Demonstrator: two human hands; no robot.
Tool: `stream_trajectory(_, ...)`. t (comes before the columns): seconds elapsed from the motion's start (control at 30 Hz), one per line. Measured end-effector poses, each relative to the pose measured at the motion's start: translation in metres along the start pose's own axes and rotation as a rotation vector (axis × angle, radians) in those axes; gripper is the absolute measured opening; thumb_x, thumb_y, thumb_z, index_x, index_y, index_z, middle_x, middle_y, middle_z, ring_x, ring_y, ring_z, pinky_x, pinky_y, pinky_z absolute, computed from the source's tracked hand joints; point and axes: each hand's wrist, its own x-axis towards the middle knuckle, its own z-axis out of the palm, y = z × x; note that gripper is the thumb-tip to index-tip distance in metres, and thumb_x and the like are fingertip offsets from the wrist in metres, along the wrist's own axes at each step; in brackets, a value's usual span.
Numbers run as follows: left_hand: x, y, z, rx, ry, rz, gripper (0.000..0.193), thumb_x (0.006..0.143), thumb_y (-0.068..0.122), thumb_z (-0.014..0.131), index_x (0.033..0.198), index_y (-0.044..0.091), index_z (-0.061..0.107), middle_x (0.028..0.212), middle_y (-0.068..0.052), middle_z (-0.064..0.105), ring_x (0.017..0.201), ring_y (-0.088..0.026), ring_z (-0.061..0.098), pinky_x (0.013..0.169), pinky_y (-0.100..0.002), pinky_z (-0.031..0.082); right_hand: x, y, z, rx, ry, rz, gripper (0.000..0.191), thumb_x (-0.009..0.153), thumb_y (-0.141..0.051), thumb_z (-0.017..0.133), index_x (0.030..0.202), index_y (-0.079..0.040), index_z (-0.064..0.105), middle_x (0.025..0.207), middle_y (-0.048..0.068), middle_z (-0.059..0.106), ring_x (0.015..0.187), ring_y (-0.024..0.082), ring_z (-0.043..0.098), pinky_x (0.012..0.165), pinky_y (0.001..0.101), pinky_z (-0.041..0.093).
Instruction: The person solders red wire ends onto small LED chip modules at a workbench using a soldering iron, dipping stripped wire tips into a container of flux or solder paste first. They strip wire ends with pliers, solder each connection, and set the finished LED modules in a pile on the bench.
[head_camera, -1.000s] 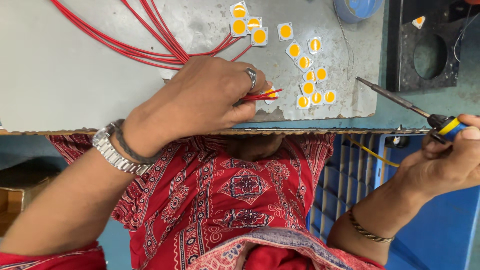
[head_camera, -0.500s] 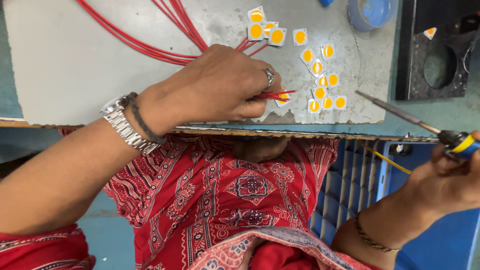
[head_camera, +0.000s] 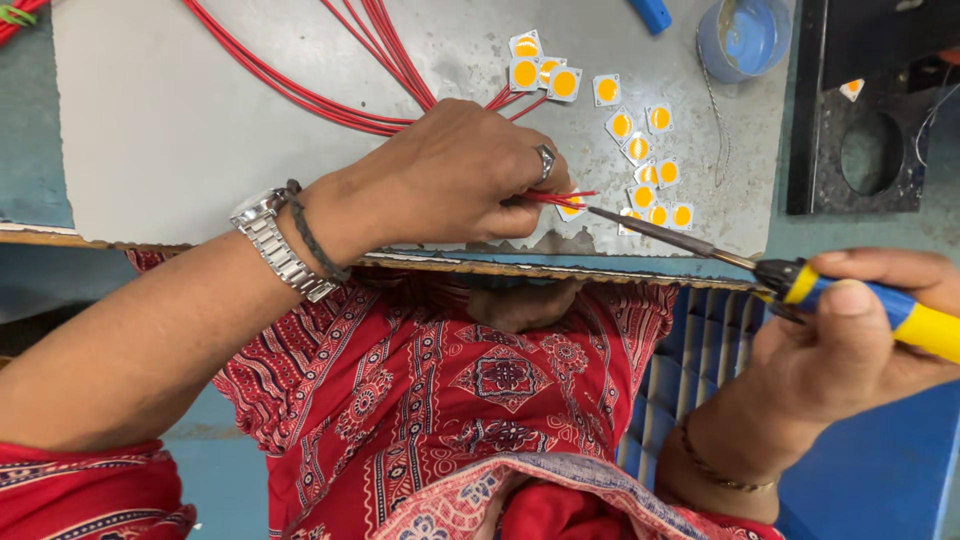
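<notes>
The red wire ends (head_camera: 560, 197) poke out from between the fingertips of the left hand (head_camera: 455, 175), lying just over a small square LED chip (head_camera: 572, 209) with a yellow disc, close to the near edge of the grey bench (head_camera: 180, 140). The left hand is closed in a pinch on those wires, palm down, knuckles resting low over the sheet. The right hand (head_camera: 860, 335) is wrapped shut around the yellow and blue handle of a soldering iron (head_camera: 700, 243), whose dark tip reaches in from the right and meets the wire ends at the chip.

To do this joint well, I judge the wire should lie flat and unmoving on the chip's pad while the tip touches both metal parts together, with the left fingers kept back from the hot end.

More LED chips (head_camera: 640, 150) lie scattered just beyond, some touching one another, so a sideways sweep of the iron could knock them. The long red wire bundle (head_camera: 330, 95) runs away up and left across the bench. A blue pot (head_camera: 745, 40) sits at the far right, beside a black fixture (head_camera: 860, 160) with a round hole. Open room lies to the left on the bare grey sheet; the near edge is ragged, right under the work.
</notes>
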Motion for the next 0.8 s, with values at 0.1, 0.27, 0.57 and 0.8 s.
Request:
stream_trajectory(0.1,-0.004,0.000,-0.002,-0.043,0.033,-0.008,0.021,0.083,0.022,0.071,0.096,0.006,0.072,0.082,-0.013,0.069,0.074,-0.034,0.068,0.064,-0.046,0.051,0.004,-0.002,-0.004,0.056,0.056,0.053,0.027,0.092,-0.019,0.068,0.094,0.005,0.057,0.085,0.011,0.059,0.059,0.010,0.046,0.056,0.0193,0.036)
stream_trajectory(0.27,-0.006,0.003,-0.005,-0.006,-0.079,-0.080,0.017,0.081,0.020,0.072,0.091,0.007,0.072,0.070,-0.014,0.067,0.068,-0.034,0.066,0.060,-0.047,0.049,0.001,0.011,-0.024,0.045,0.028,0.022,0.024,0.095,-0.016,0.067,0.097,0.005,0.055,0.090,0.014,0.060,0.060,0.013,0.047,0.056,0.0225,0.036)
stream_trajectory(0.57,-0.005,0.010,-0.010,-0.141,0.021,0.043,0.019,0.083,0.018,0.069,0.094,0.003,0.067,0.106,-0.009,0.075,0.078,-0.031,0.070,0.063,-0.044,0.052,-0.005,0.026,-0.036,0.100,0.021,-0.034,0.022,0.099,-0.011,0.066,0.100,0.008,0.056,0.092,0.017,0.060,0.072,0.019,0.051,0.068,0.0257,0.039)
stream_trajectory(0.8,-0.003,0.009,-0.005,0.012,-0.066,-0.021,0.028,0.085,0.022,0.070,0.110,0.010,0.075,0.084,-0.010,0.070,0.077,-0.033,0.068,0.063,-0.046,0.051,-0.007,0.001,-0.006,-0.007,0.035,0.012,0.028,0.094,-0.019,0.067,0.092,0.007,0.056,0.091,0.012,0.060,0.070,0.014,0.051,0.066,0.0216,0.041)
